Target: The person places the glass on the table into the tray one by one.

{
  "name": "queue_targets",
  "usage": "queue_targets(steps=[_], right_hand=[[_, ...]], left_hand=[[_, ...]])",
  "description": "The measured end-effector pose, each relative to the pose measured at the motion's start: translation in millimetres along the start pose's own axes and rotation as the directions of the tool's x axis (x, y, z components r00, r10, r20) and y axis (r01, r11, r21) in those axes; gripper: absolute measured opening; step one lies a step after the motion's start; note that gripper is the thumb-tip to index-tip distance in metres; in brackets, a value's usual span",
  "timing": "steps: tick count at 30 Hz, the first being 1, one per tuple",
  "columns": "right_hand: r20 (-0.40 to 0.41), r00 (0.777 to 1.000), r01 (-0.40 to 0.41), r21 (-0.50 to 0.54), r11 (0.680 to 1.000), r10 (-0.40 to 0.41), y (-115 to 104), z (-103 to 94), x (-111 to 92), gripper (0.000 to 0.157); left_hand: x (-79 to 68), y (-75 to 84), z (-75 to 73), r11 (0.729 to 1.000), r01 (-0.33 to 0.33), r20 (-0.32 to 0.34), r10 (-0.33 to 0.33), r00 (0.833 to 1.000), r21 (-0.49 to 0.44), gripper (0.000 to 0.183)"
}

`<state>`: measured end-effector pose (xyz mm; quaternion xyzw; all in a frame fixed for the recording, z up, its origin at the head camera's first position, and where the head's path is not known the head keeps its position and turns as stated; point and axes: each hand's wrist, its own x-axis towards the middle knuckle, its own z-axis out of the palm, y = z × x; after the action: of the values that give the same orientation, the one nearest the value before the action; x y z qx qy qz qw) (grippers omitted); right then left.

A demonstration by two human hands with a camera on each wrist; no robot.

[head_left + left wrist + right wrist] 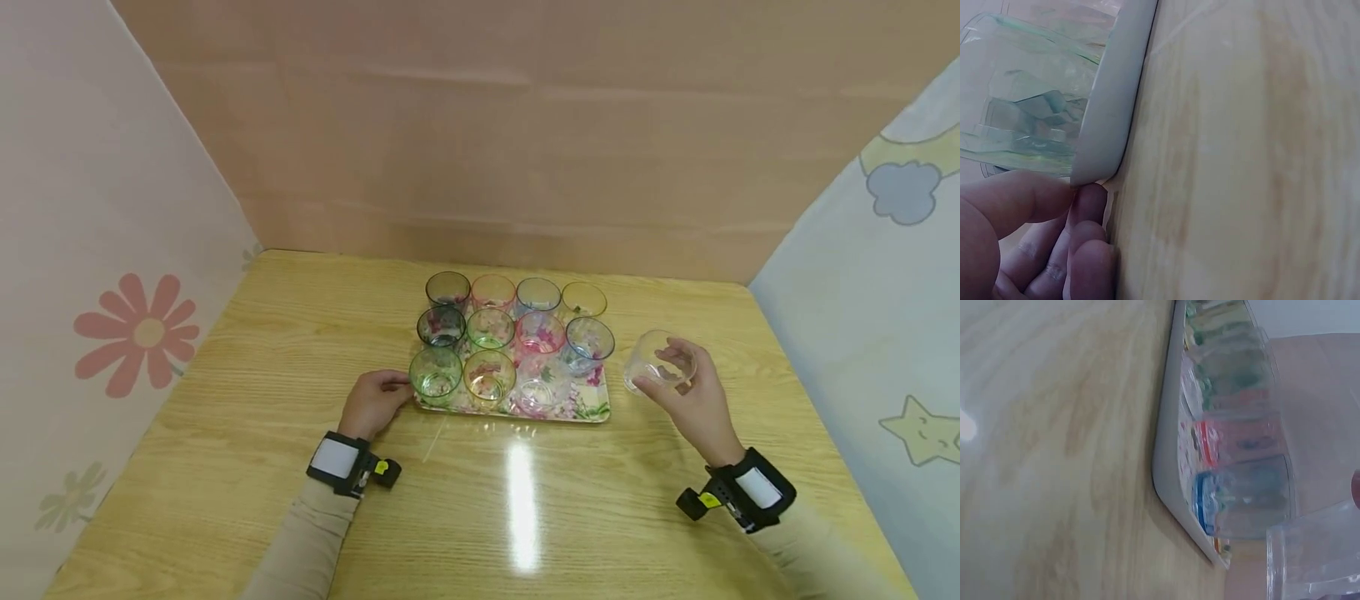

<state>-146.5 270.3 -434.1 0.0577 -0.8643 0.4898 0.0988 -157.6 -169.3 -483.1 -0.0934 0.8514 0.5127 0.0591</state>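
Observation:
A floral tray (585, 408) carries several see-through tinted cups in three rows. At its front left corner, my left hand (377, 404) pinches the rim. The left wrist view shows the thumb (1029, 197) against the tray edge (1110, 119), beside a green cup (1035, 119), with the other fingers curled lower down. Off the tray's right side, my right hand (696, 404) holds a clear, colourless cup (648, 358) between thumb and fingers. That clear cup (1316, 553) appears tilted in the right wrist view, where most of the hand is out of frame.
On the tray, a blue cup (589, 342) stands at the right end of the middle row, and a clear cup (542, 385) stands in the front row. Behind the wooden table (285, 333) rises a brown backdrop (480, 150). Patterned cloths hang at both sides.

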Motion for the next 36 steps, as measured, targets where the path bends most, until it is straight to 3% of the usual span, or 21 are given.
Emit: queue_targets(steps=[16,25,36], right_hand=[[0.122,0.991,-0.069,0.063,0.996,0.061,1,32.2,-15,0.078],[0.116,0.990,-0.086,0.066,0.994,0.078,-1,47.7,-19,0.078],[0.121,0.992,-0.038,0.121,0.992,0.023,2,64.2,-19,0.075]], left_hand=[[-0.9,-0.3,-0.1,0.999,-0.024,-0.006,0.024,1.000,0.030,0.023],[-0.2,0.9,0.5,0.999,-0.013,-0.004,0.013,1.000,0.031,0.024],[1.0,1.4,0.7,0.999,0.022,0.005,-0.022,1.000,0.032,0.025]])
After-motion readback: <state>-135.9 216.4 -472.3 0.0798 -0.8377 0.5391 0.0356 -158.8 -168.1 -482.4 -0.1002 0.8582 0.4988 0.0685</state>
